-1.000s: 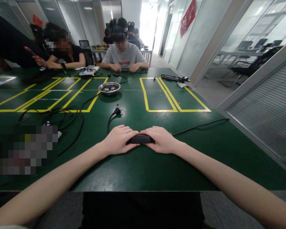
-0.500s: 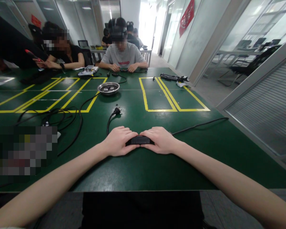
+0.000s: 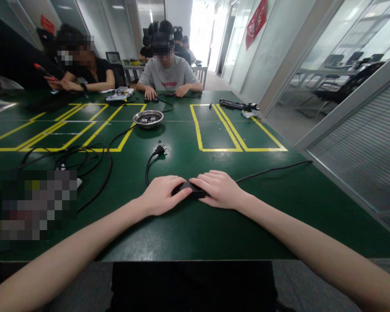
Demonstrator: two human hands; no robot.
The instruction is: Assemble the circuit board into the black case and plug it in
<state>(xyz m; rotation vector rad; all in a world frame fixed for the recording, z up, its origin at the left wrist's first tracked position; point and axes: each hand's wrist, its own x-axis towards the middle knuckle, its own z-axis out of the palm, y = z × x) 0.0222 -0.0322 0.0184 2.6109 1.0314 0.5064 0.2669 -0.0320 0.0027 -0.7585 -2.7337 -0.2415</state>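
Note:
A black power adapter (image 3: 198,194) is held low over the green table, between my two hands. My left hand (image 3: 160,195) grips its left end, the thumb lying across the near upper edge. Around the right end my right hand (image 3: 219,189) is closed, with its fingers over the top and the thumb low in front. Both palms hide much of the adapter. Beyond my left hand a black power plug (image 3: 159,150) lies on the table, its cord (image 3: 147,169) curving back toward that hand. A thin black cable (image 3: 274,169) runs off to the right from behind my right hand.
A steel bowl (image 3: 148,119) with small metal parts stands further back. Coiled black cables (image 3: 84,158) lie at left. Yellow tape (image 3: 221,150) marks the green table (image 3: 214,238). A folded black tripod-like object (image 3: 237,105) is at back right. Across sits a person in grey (image 3: 167,71).
My left thumb has moved from below the adapter up onto its near edge, and the adapter looks tilted. The person across has moved one hand to the left, onto a small dark object.

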